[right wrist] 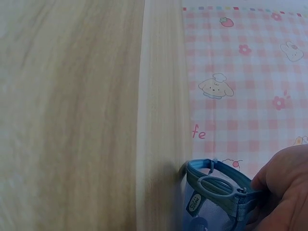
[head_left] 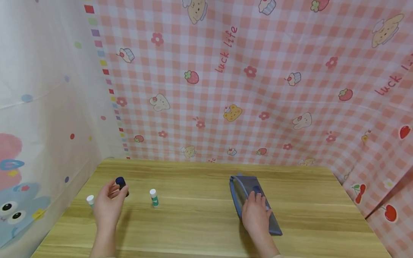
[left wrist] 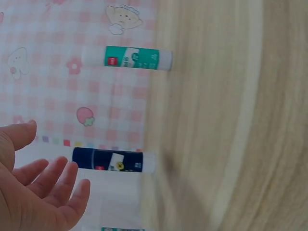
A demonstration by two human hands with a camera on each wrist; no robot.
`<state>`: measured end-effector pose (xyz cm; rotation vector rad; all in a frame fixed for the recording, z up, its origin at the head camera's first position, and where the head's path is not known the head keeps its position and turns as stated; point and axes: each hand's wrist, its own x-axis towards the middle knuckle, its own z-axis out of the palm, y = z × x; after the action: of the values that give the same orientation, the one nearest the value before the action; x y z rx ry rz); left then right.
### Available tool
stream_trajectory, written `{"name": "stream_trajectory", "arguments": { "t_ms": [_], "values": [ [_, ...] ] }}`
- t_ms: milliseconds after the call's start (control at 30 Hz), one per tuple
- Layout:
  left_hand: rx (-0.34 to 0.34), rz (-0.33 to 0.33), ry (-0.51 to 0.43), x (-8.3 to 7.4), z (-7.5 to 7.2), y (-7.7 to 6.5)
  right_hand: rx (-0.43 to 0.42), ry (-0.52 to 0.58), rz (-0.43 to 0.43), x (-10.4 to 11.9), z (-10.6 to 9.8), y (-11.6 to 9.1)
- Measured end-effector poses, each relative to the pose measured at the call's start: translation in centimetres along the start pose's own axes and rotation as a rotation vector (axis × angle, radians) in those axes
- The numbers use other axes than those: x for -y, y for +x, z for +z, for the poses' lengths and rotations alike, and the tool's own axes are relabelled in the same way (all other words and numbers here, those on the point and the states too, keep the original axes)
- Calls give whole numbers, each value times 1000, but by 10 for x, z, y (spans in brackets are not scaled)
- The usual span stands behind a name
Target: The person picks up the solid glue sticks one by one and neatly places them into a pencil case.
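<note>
My left hand [head_left: 109, 205] hovers beside a navy glue stick [head_left: 120, 182] standing on the table. In the left wrist view its fingers are loosely bent, the fingertips right by the cap of the navy glue stick [left wrist: 108, 160]. Two green glue sticks with white caps stand either side: one [head_left: 154, 198] to the right, the other [head_left: 90, 199] at the left, partly hidden by the hand. On the right lies a blue mesh pencil pouch [head_left: 273, 224]. My right hand [head_left: 257, 214] holds it near the zipper edge; its fingertips are hidden in the right wrist view.
The wooden table [head_left: 189, 234] reaches back to a pink checked cloth [head_left: 201, 87] hung behind it. A white patterned cloth [head_left: 51, 82] hangs along the left side. In the right wrist view the zipper [right wrist: 216, 185] of the pouch lines its mouth.
</note>
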<state>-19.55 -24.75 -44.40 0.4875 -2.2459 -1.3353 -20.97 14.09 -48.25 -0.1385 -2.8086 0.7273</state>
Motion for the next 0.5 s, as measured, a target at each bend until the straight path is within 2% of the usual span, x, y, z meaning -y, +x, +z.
{"name": "stream_trajectory", "arguments": {
  "t_ms": [167,500],
  "values": [
    [-9,3,5,7,1,2,7,3,2,0,0,0],
    [-12,2,8,24,11,15,6,8,7,-1,1,0]
  ]
}}
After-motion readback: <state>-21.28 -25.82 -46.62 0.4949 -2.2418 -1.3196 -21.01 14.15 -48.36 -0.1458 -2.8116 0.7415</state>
